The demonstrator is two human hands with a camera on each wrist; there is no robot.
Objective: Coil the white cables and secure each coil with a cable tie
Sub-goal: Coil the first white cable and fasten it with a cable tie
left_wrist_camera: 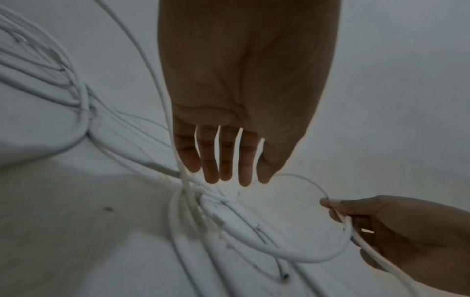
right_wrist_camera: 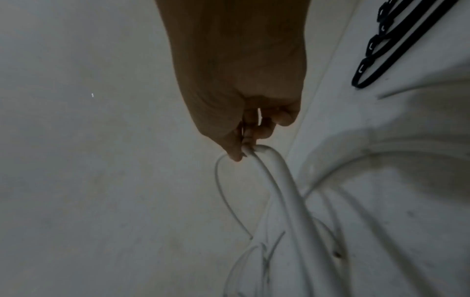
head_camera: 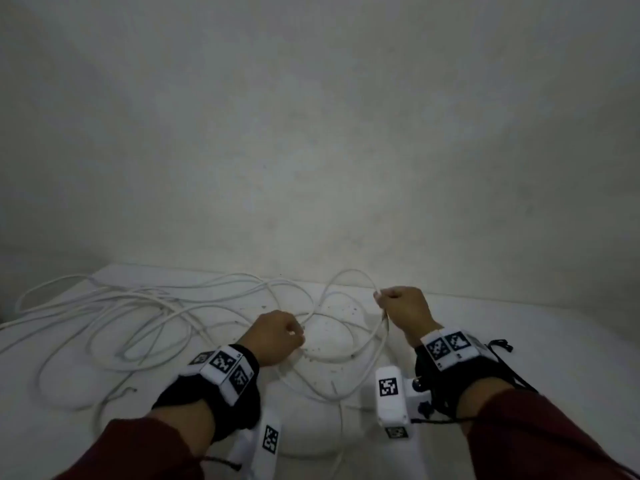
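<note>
Head view shows early work: right hand [head_camera: 403, 308] grips one loop of white cables [head_camera: 145, 306], left hand [left_wrist_camera: 244, 112] flat-fingered, holding nothing; cable ties [right_wrist_camera: 381, 46] untouched.

Dark red sleeves [head_camera: 540, 441] on both forearms. Black wrist wraps [head_camera: 207, 407] beneath white blocks [head_camera: 221, 367] printed with black-and-white square markers. White camera housing [head_camera: 391, 396], marker-tagged, on inner side of each wrist. Thin black cords [head_camera: 502, 362] trailing off right wrap.
</note>
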